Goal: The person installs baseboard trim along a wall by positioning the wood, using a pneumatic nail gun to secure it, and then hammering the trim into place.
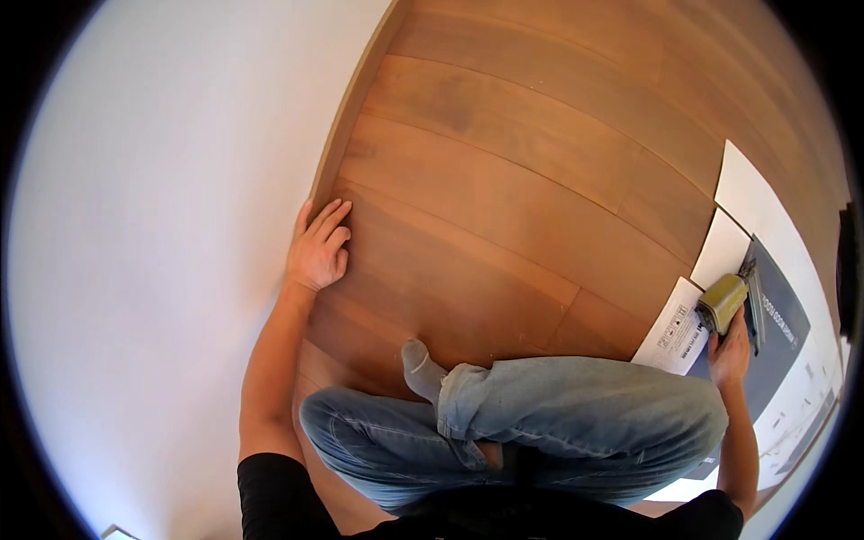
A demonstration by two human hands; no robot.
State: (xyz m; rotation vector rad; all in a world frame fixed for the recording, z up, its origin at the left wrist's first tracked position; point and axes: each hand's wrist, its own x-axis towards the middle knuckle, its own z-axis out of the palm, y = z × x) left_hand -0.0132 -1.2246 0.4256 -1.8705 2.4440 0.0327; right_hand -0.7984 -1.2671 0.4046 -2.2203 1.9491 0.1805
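Here, left fingers (333,219) rest unclenched on the baseboard (355,99); right fingers (739,328) grasp apparently a yellow nailer (723,300) over flattened cartons (794,310).

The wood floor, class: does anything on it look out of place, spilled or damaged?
I see no spill or clear damage. The flattened cardboard at the right stands out: loose packaging, its panels askew to the floor planks, beside the leg, where the right hand grips a yellow-green tool.
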